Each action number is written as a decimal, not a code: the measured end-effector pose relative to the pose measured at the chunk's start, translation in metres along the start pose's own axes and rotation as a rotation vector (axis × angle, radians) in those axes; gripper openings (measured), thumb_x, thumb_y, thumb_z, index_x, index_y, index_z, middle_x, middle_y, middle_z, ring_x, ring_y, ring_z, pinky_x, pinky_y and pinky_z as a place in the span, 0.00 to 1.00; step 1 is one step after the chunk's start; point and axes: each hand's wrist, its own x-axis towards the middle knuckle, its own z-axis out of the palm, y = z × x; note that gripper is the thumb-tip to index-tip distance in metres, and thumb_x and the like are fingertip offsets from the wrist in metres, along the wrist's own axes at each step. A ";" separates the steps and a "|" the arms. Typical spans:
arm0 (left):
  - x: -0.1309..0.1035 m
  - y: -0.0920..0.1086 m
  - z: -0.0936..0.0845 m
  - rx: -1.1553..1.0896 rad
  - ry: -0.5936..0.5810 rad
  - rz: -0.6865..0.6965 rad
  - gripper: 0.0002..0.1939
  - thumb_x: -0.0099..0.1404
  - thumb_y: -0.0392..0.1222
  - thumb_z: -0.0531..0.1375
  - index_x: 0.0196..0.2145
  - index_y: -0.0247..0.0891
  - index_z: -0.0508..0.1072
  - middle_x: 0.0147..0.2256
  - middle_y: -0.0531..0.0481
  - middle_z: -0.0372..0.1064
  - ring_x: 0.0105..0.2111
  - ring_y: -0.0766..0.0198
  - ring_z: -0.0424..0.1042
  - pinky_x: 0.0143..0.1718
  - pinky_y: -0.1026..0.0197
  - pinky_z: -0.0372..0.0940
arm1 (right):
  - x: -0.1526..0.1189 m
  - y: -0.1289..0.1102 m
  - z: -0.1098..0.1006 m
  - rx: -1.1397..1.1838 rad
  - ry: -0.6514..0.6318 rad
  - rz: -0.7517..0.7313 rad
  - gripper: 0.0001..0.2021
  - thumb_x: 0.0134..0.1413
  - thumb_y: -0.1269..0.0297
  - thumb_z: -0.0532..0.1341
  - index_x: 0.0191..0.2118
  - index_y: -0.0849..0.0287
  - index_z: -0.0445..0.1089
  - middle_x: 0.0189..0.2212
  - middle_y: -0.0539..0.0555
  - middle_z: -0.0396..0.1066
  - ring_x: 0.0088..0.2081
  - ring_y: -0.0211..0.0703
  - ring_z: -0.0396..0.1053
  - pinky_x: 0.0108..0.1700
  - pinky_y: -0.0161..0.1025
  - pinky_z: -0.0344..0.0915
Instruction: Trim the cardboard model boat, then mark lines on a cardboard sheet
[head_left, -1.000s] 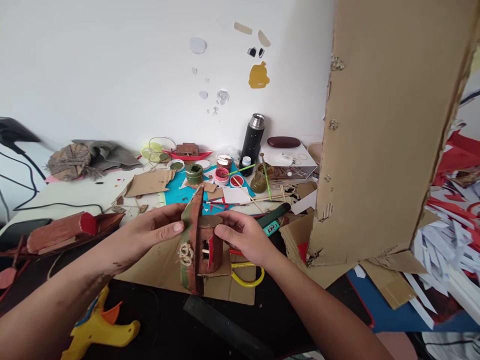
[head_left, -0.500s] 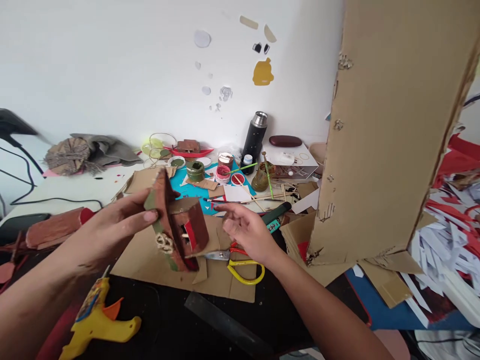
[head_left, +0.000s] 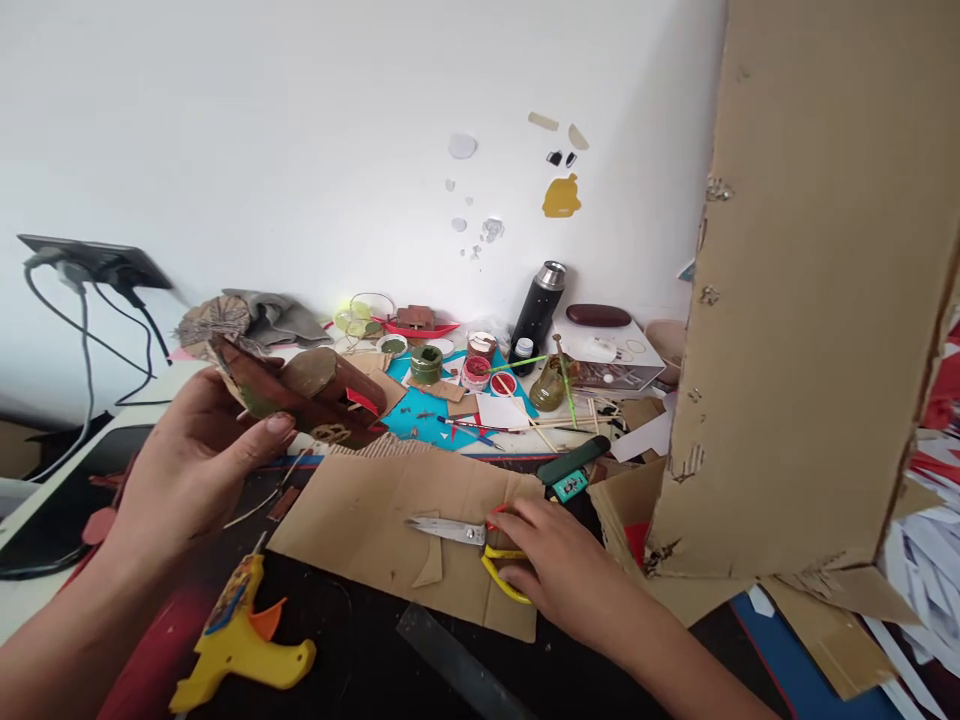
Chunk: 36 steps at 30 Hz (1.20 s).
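Note:
My left hand [head_left: 191, 455] is closed on a small brown-and-green model boat [head_left: 300, 395], raised above the table and tilted. The boat has a rounded brown cabin with a red flap and a coil of thin cord on its side. Over at the centre right, my right hand [head_left: 559, 560] has its fingers on the orange and yellow handles of a pair of scissors [head_left: 457, 530]. The scissors' blades lie slightly open on a flat cardboard sheet [head_left: 352, 510], across a small cardboard scrap [head_left: 430, 568].
A yellow glue gun [head_left: 240, 650] and a dark ruler [head_left: 450, 655] lie in front. Paint jars [head_left: 426, 368], a black flask [head_left: 540, 305] and sticks crowd the back. A tall cardboard panel [head_left: 817, 300] stands at right. A power strip [head_left: 97, 262] with cables is at left.
My left hand has tipped the boat over and shifted it left, away from the scissors. My right hand has come down onto the scissors' handles. The view has turned slightly left.

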 end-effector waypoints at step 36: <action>-0.007 0.021 0.023 -0.080 0.077 -0.080 0.31 0.52 0.67 0.75 0.46 0.51 0.74 0.52 0.50 0.77 0.55 0.46 0.76 0.65 0.38 0.72 | -0.010 0.019 0.016 1.404 -0.162 0.265 0.27 0.50 0.48 0.79 0.52 0.54 0.77 0.38 0.49 0.73 0.22 0.30 0.63 0.23 0.31 0.58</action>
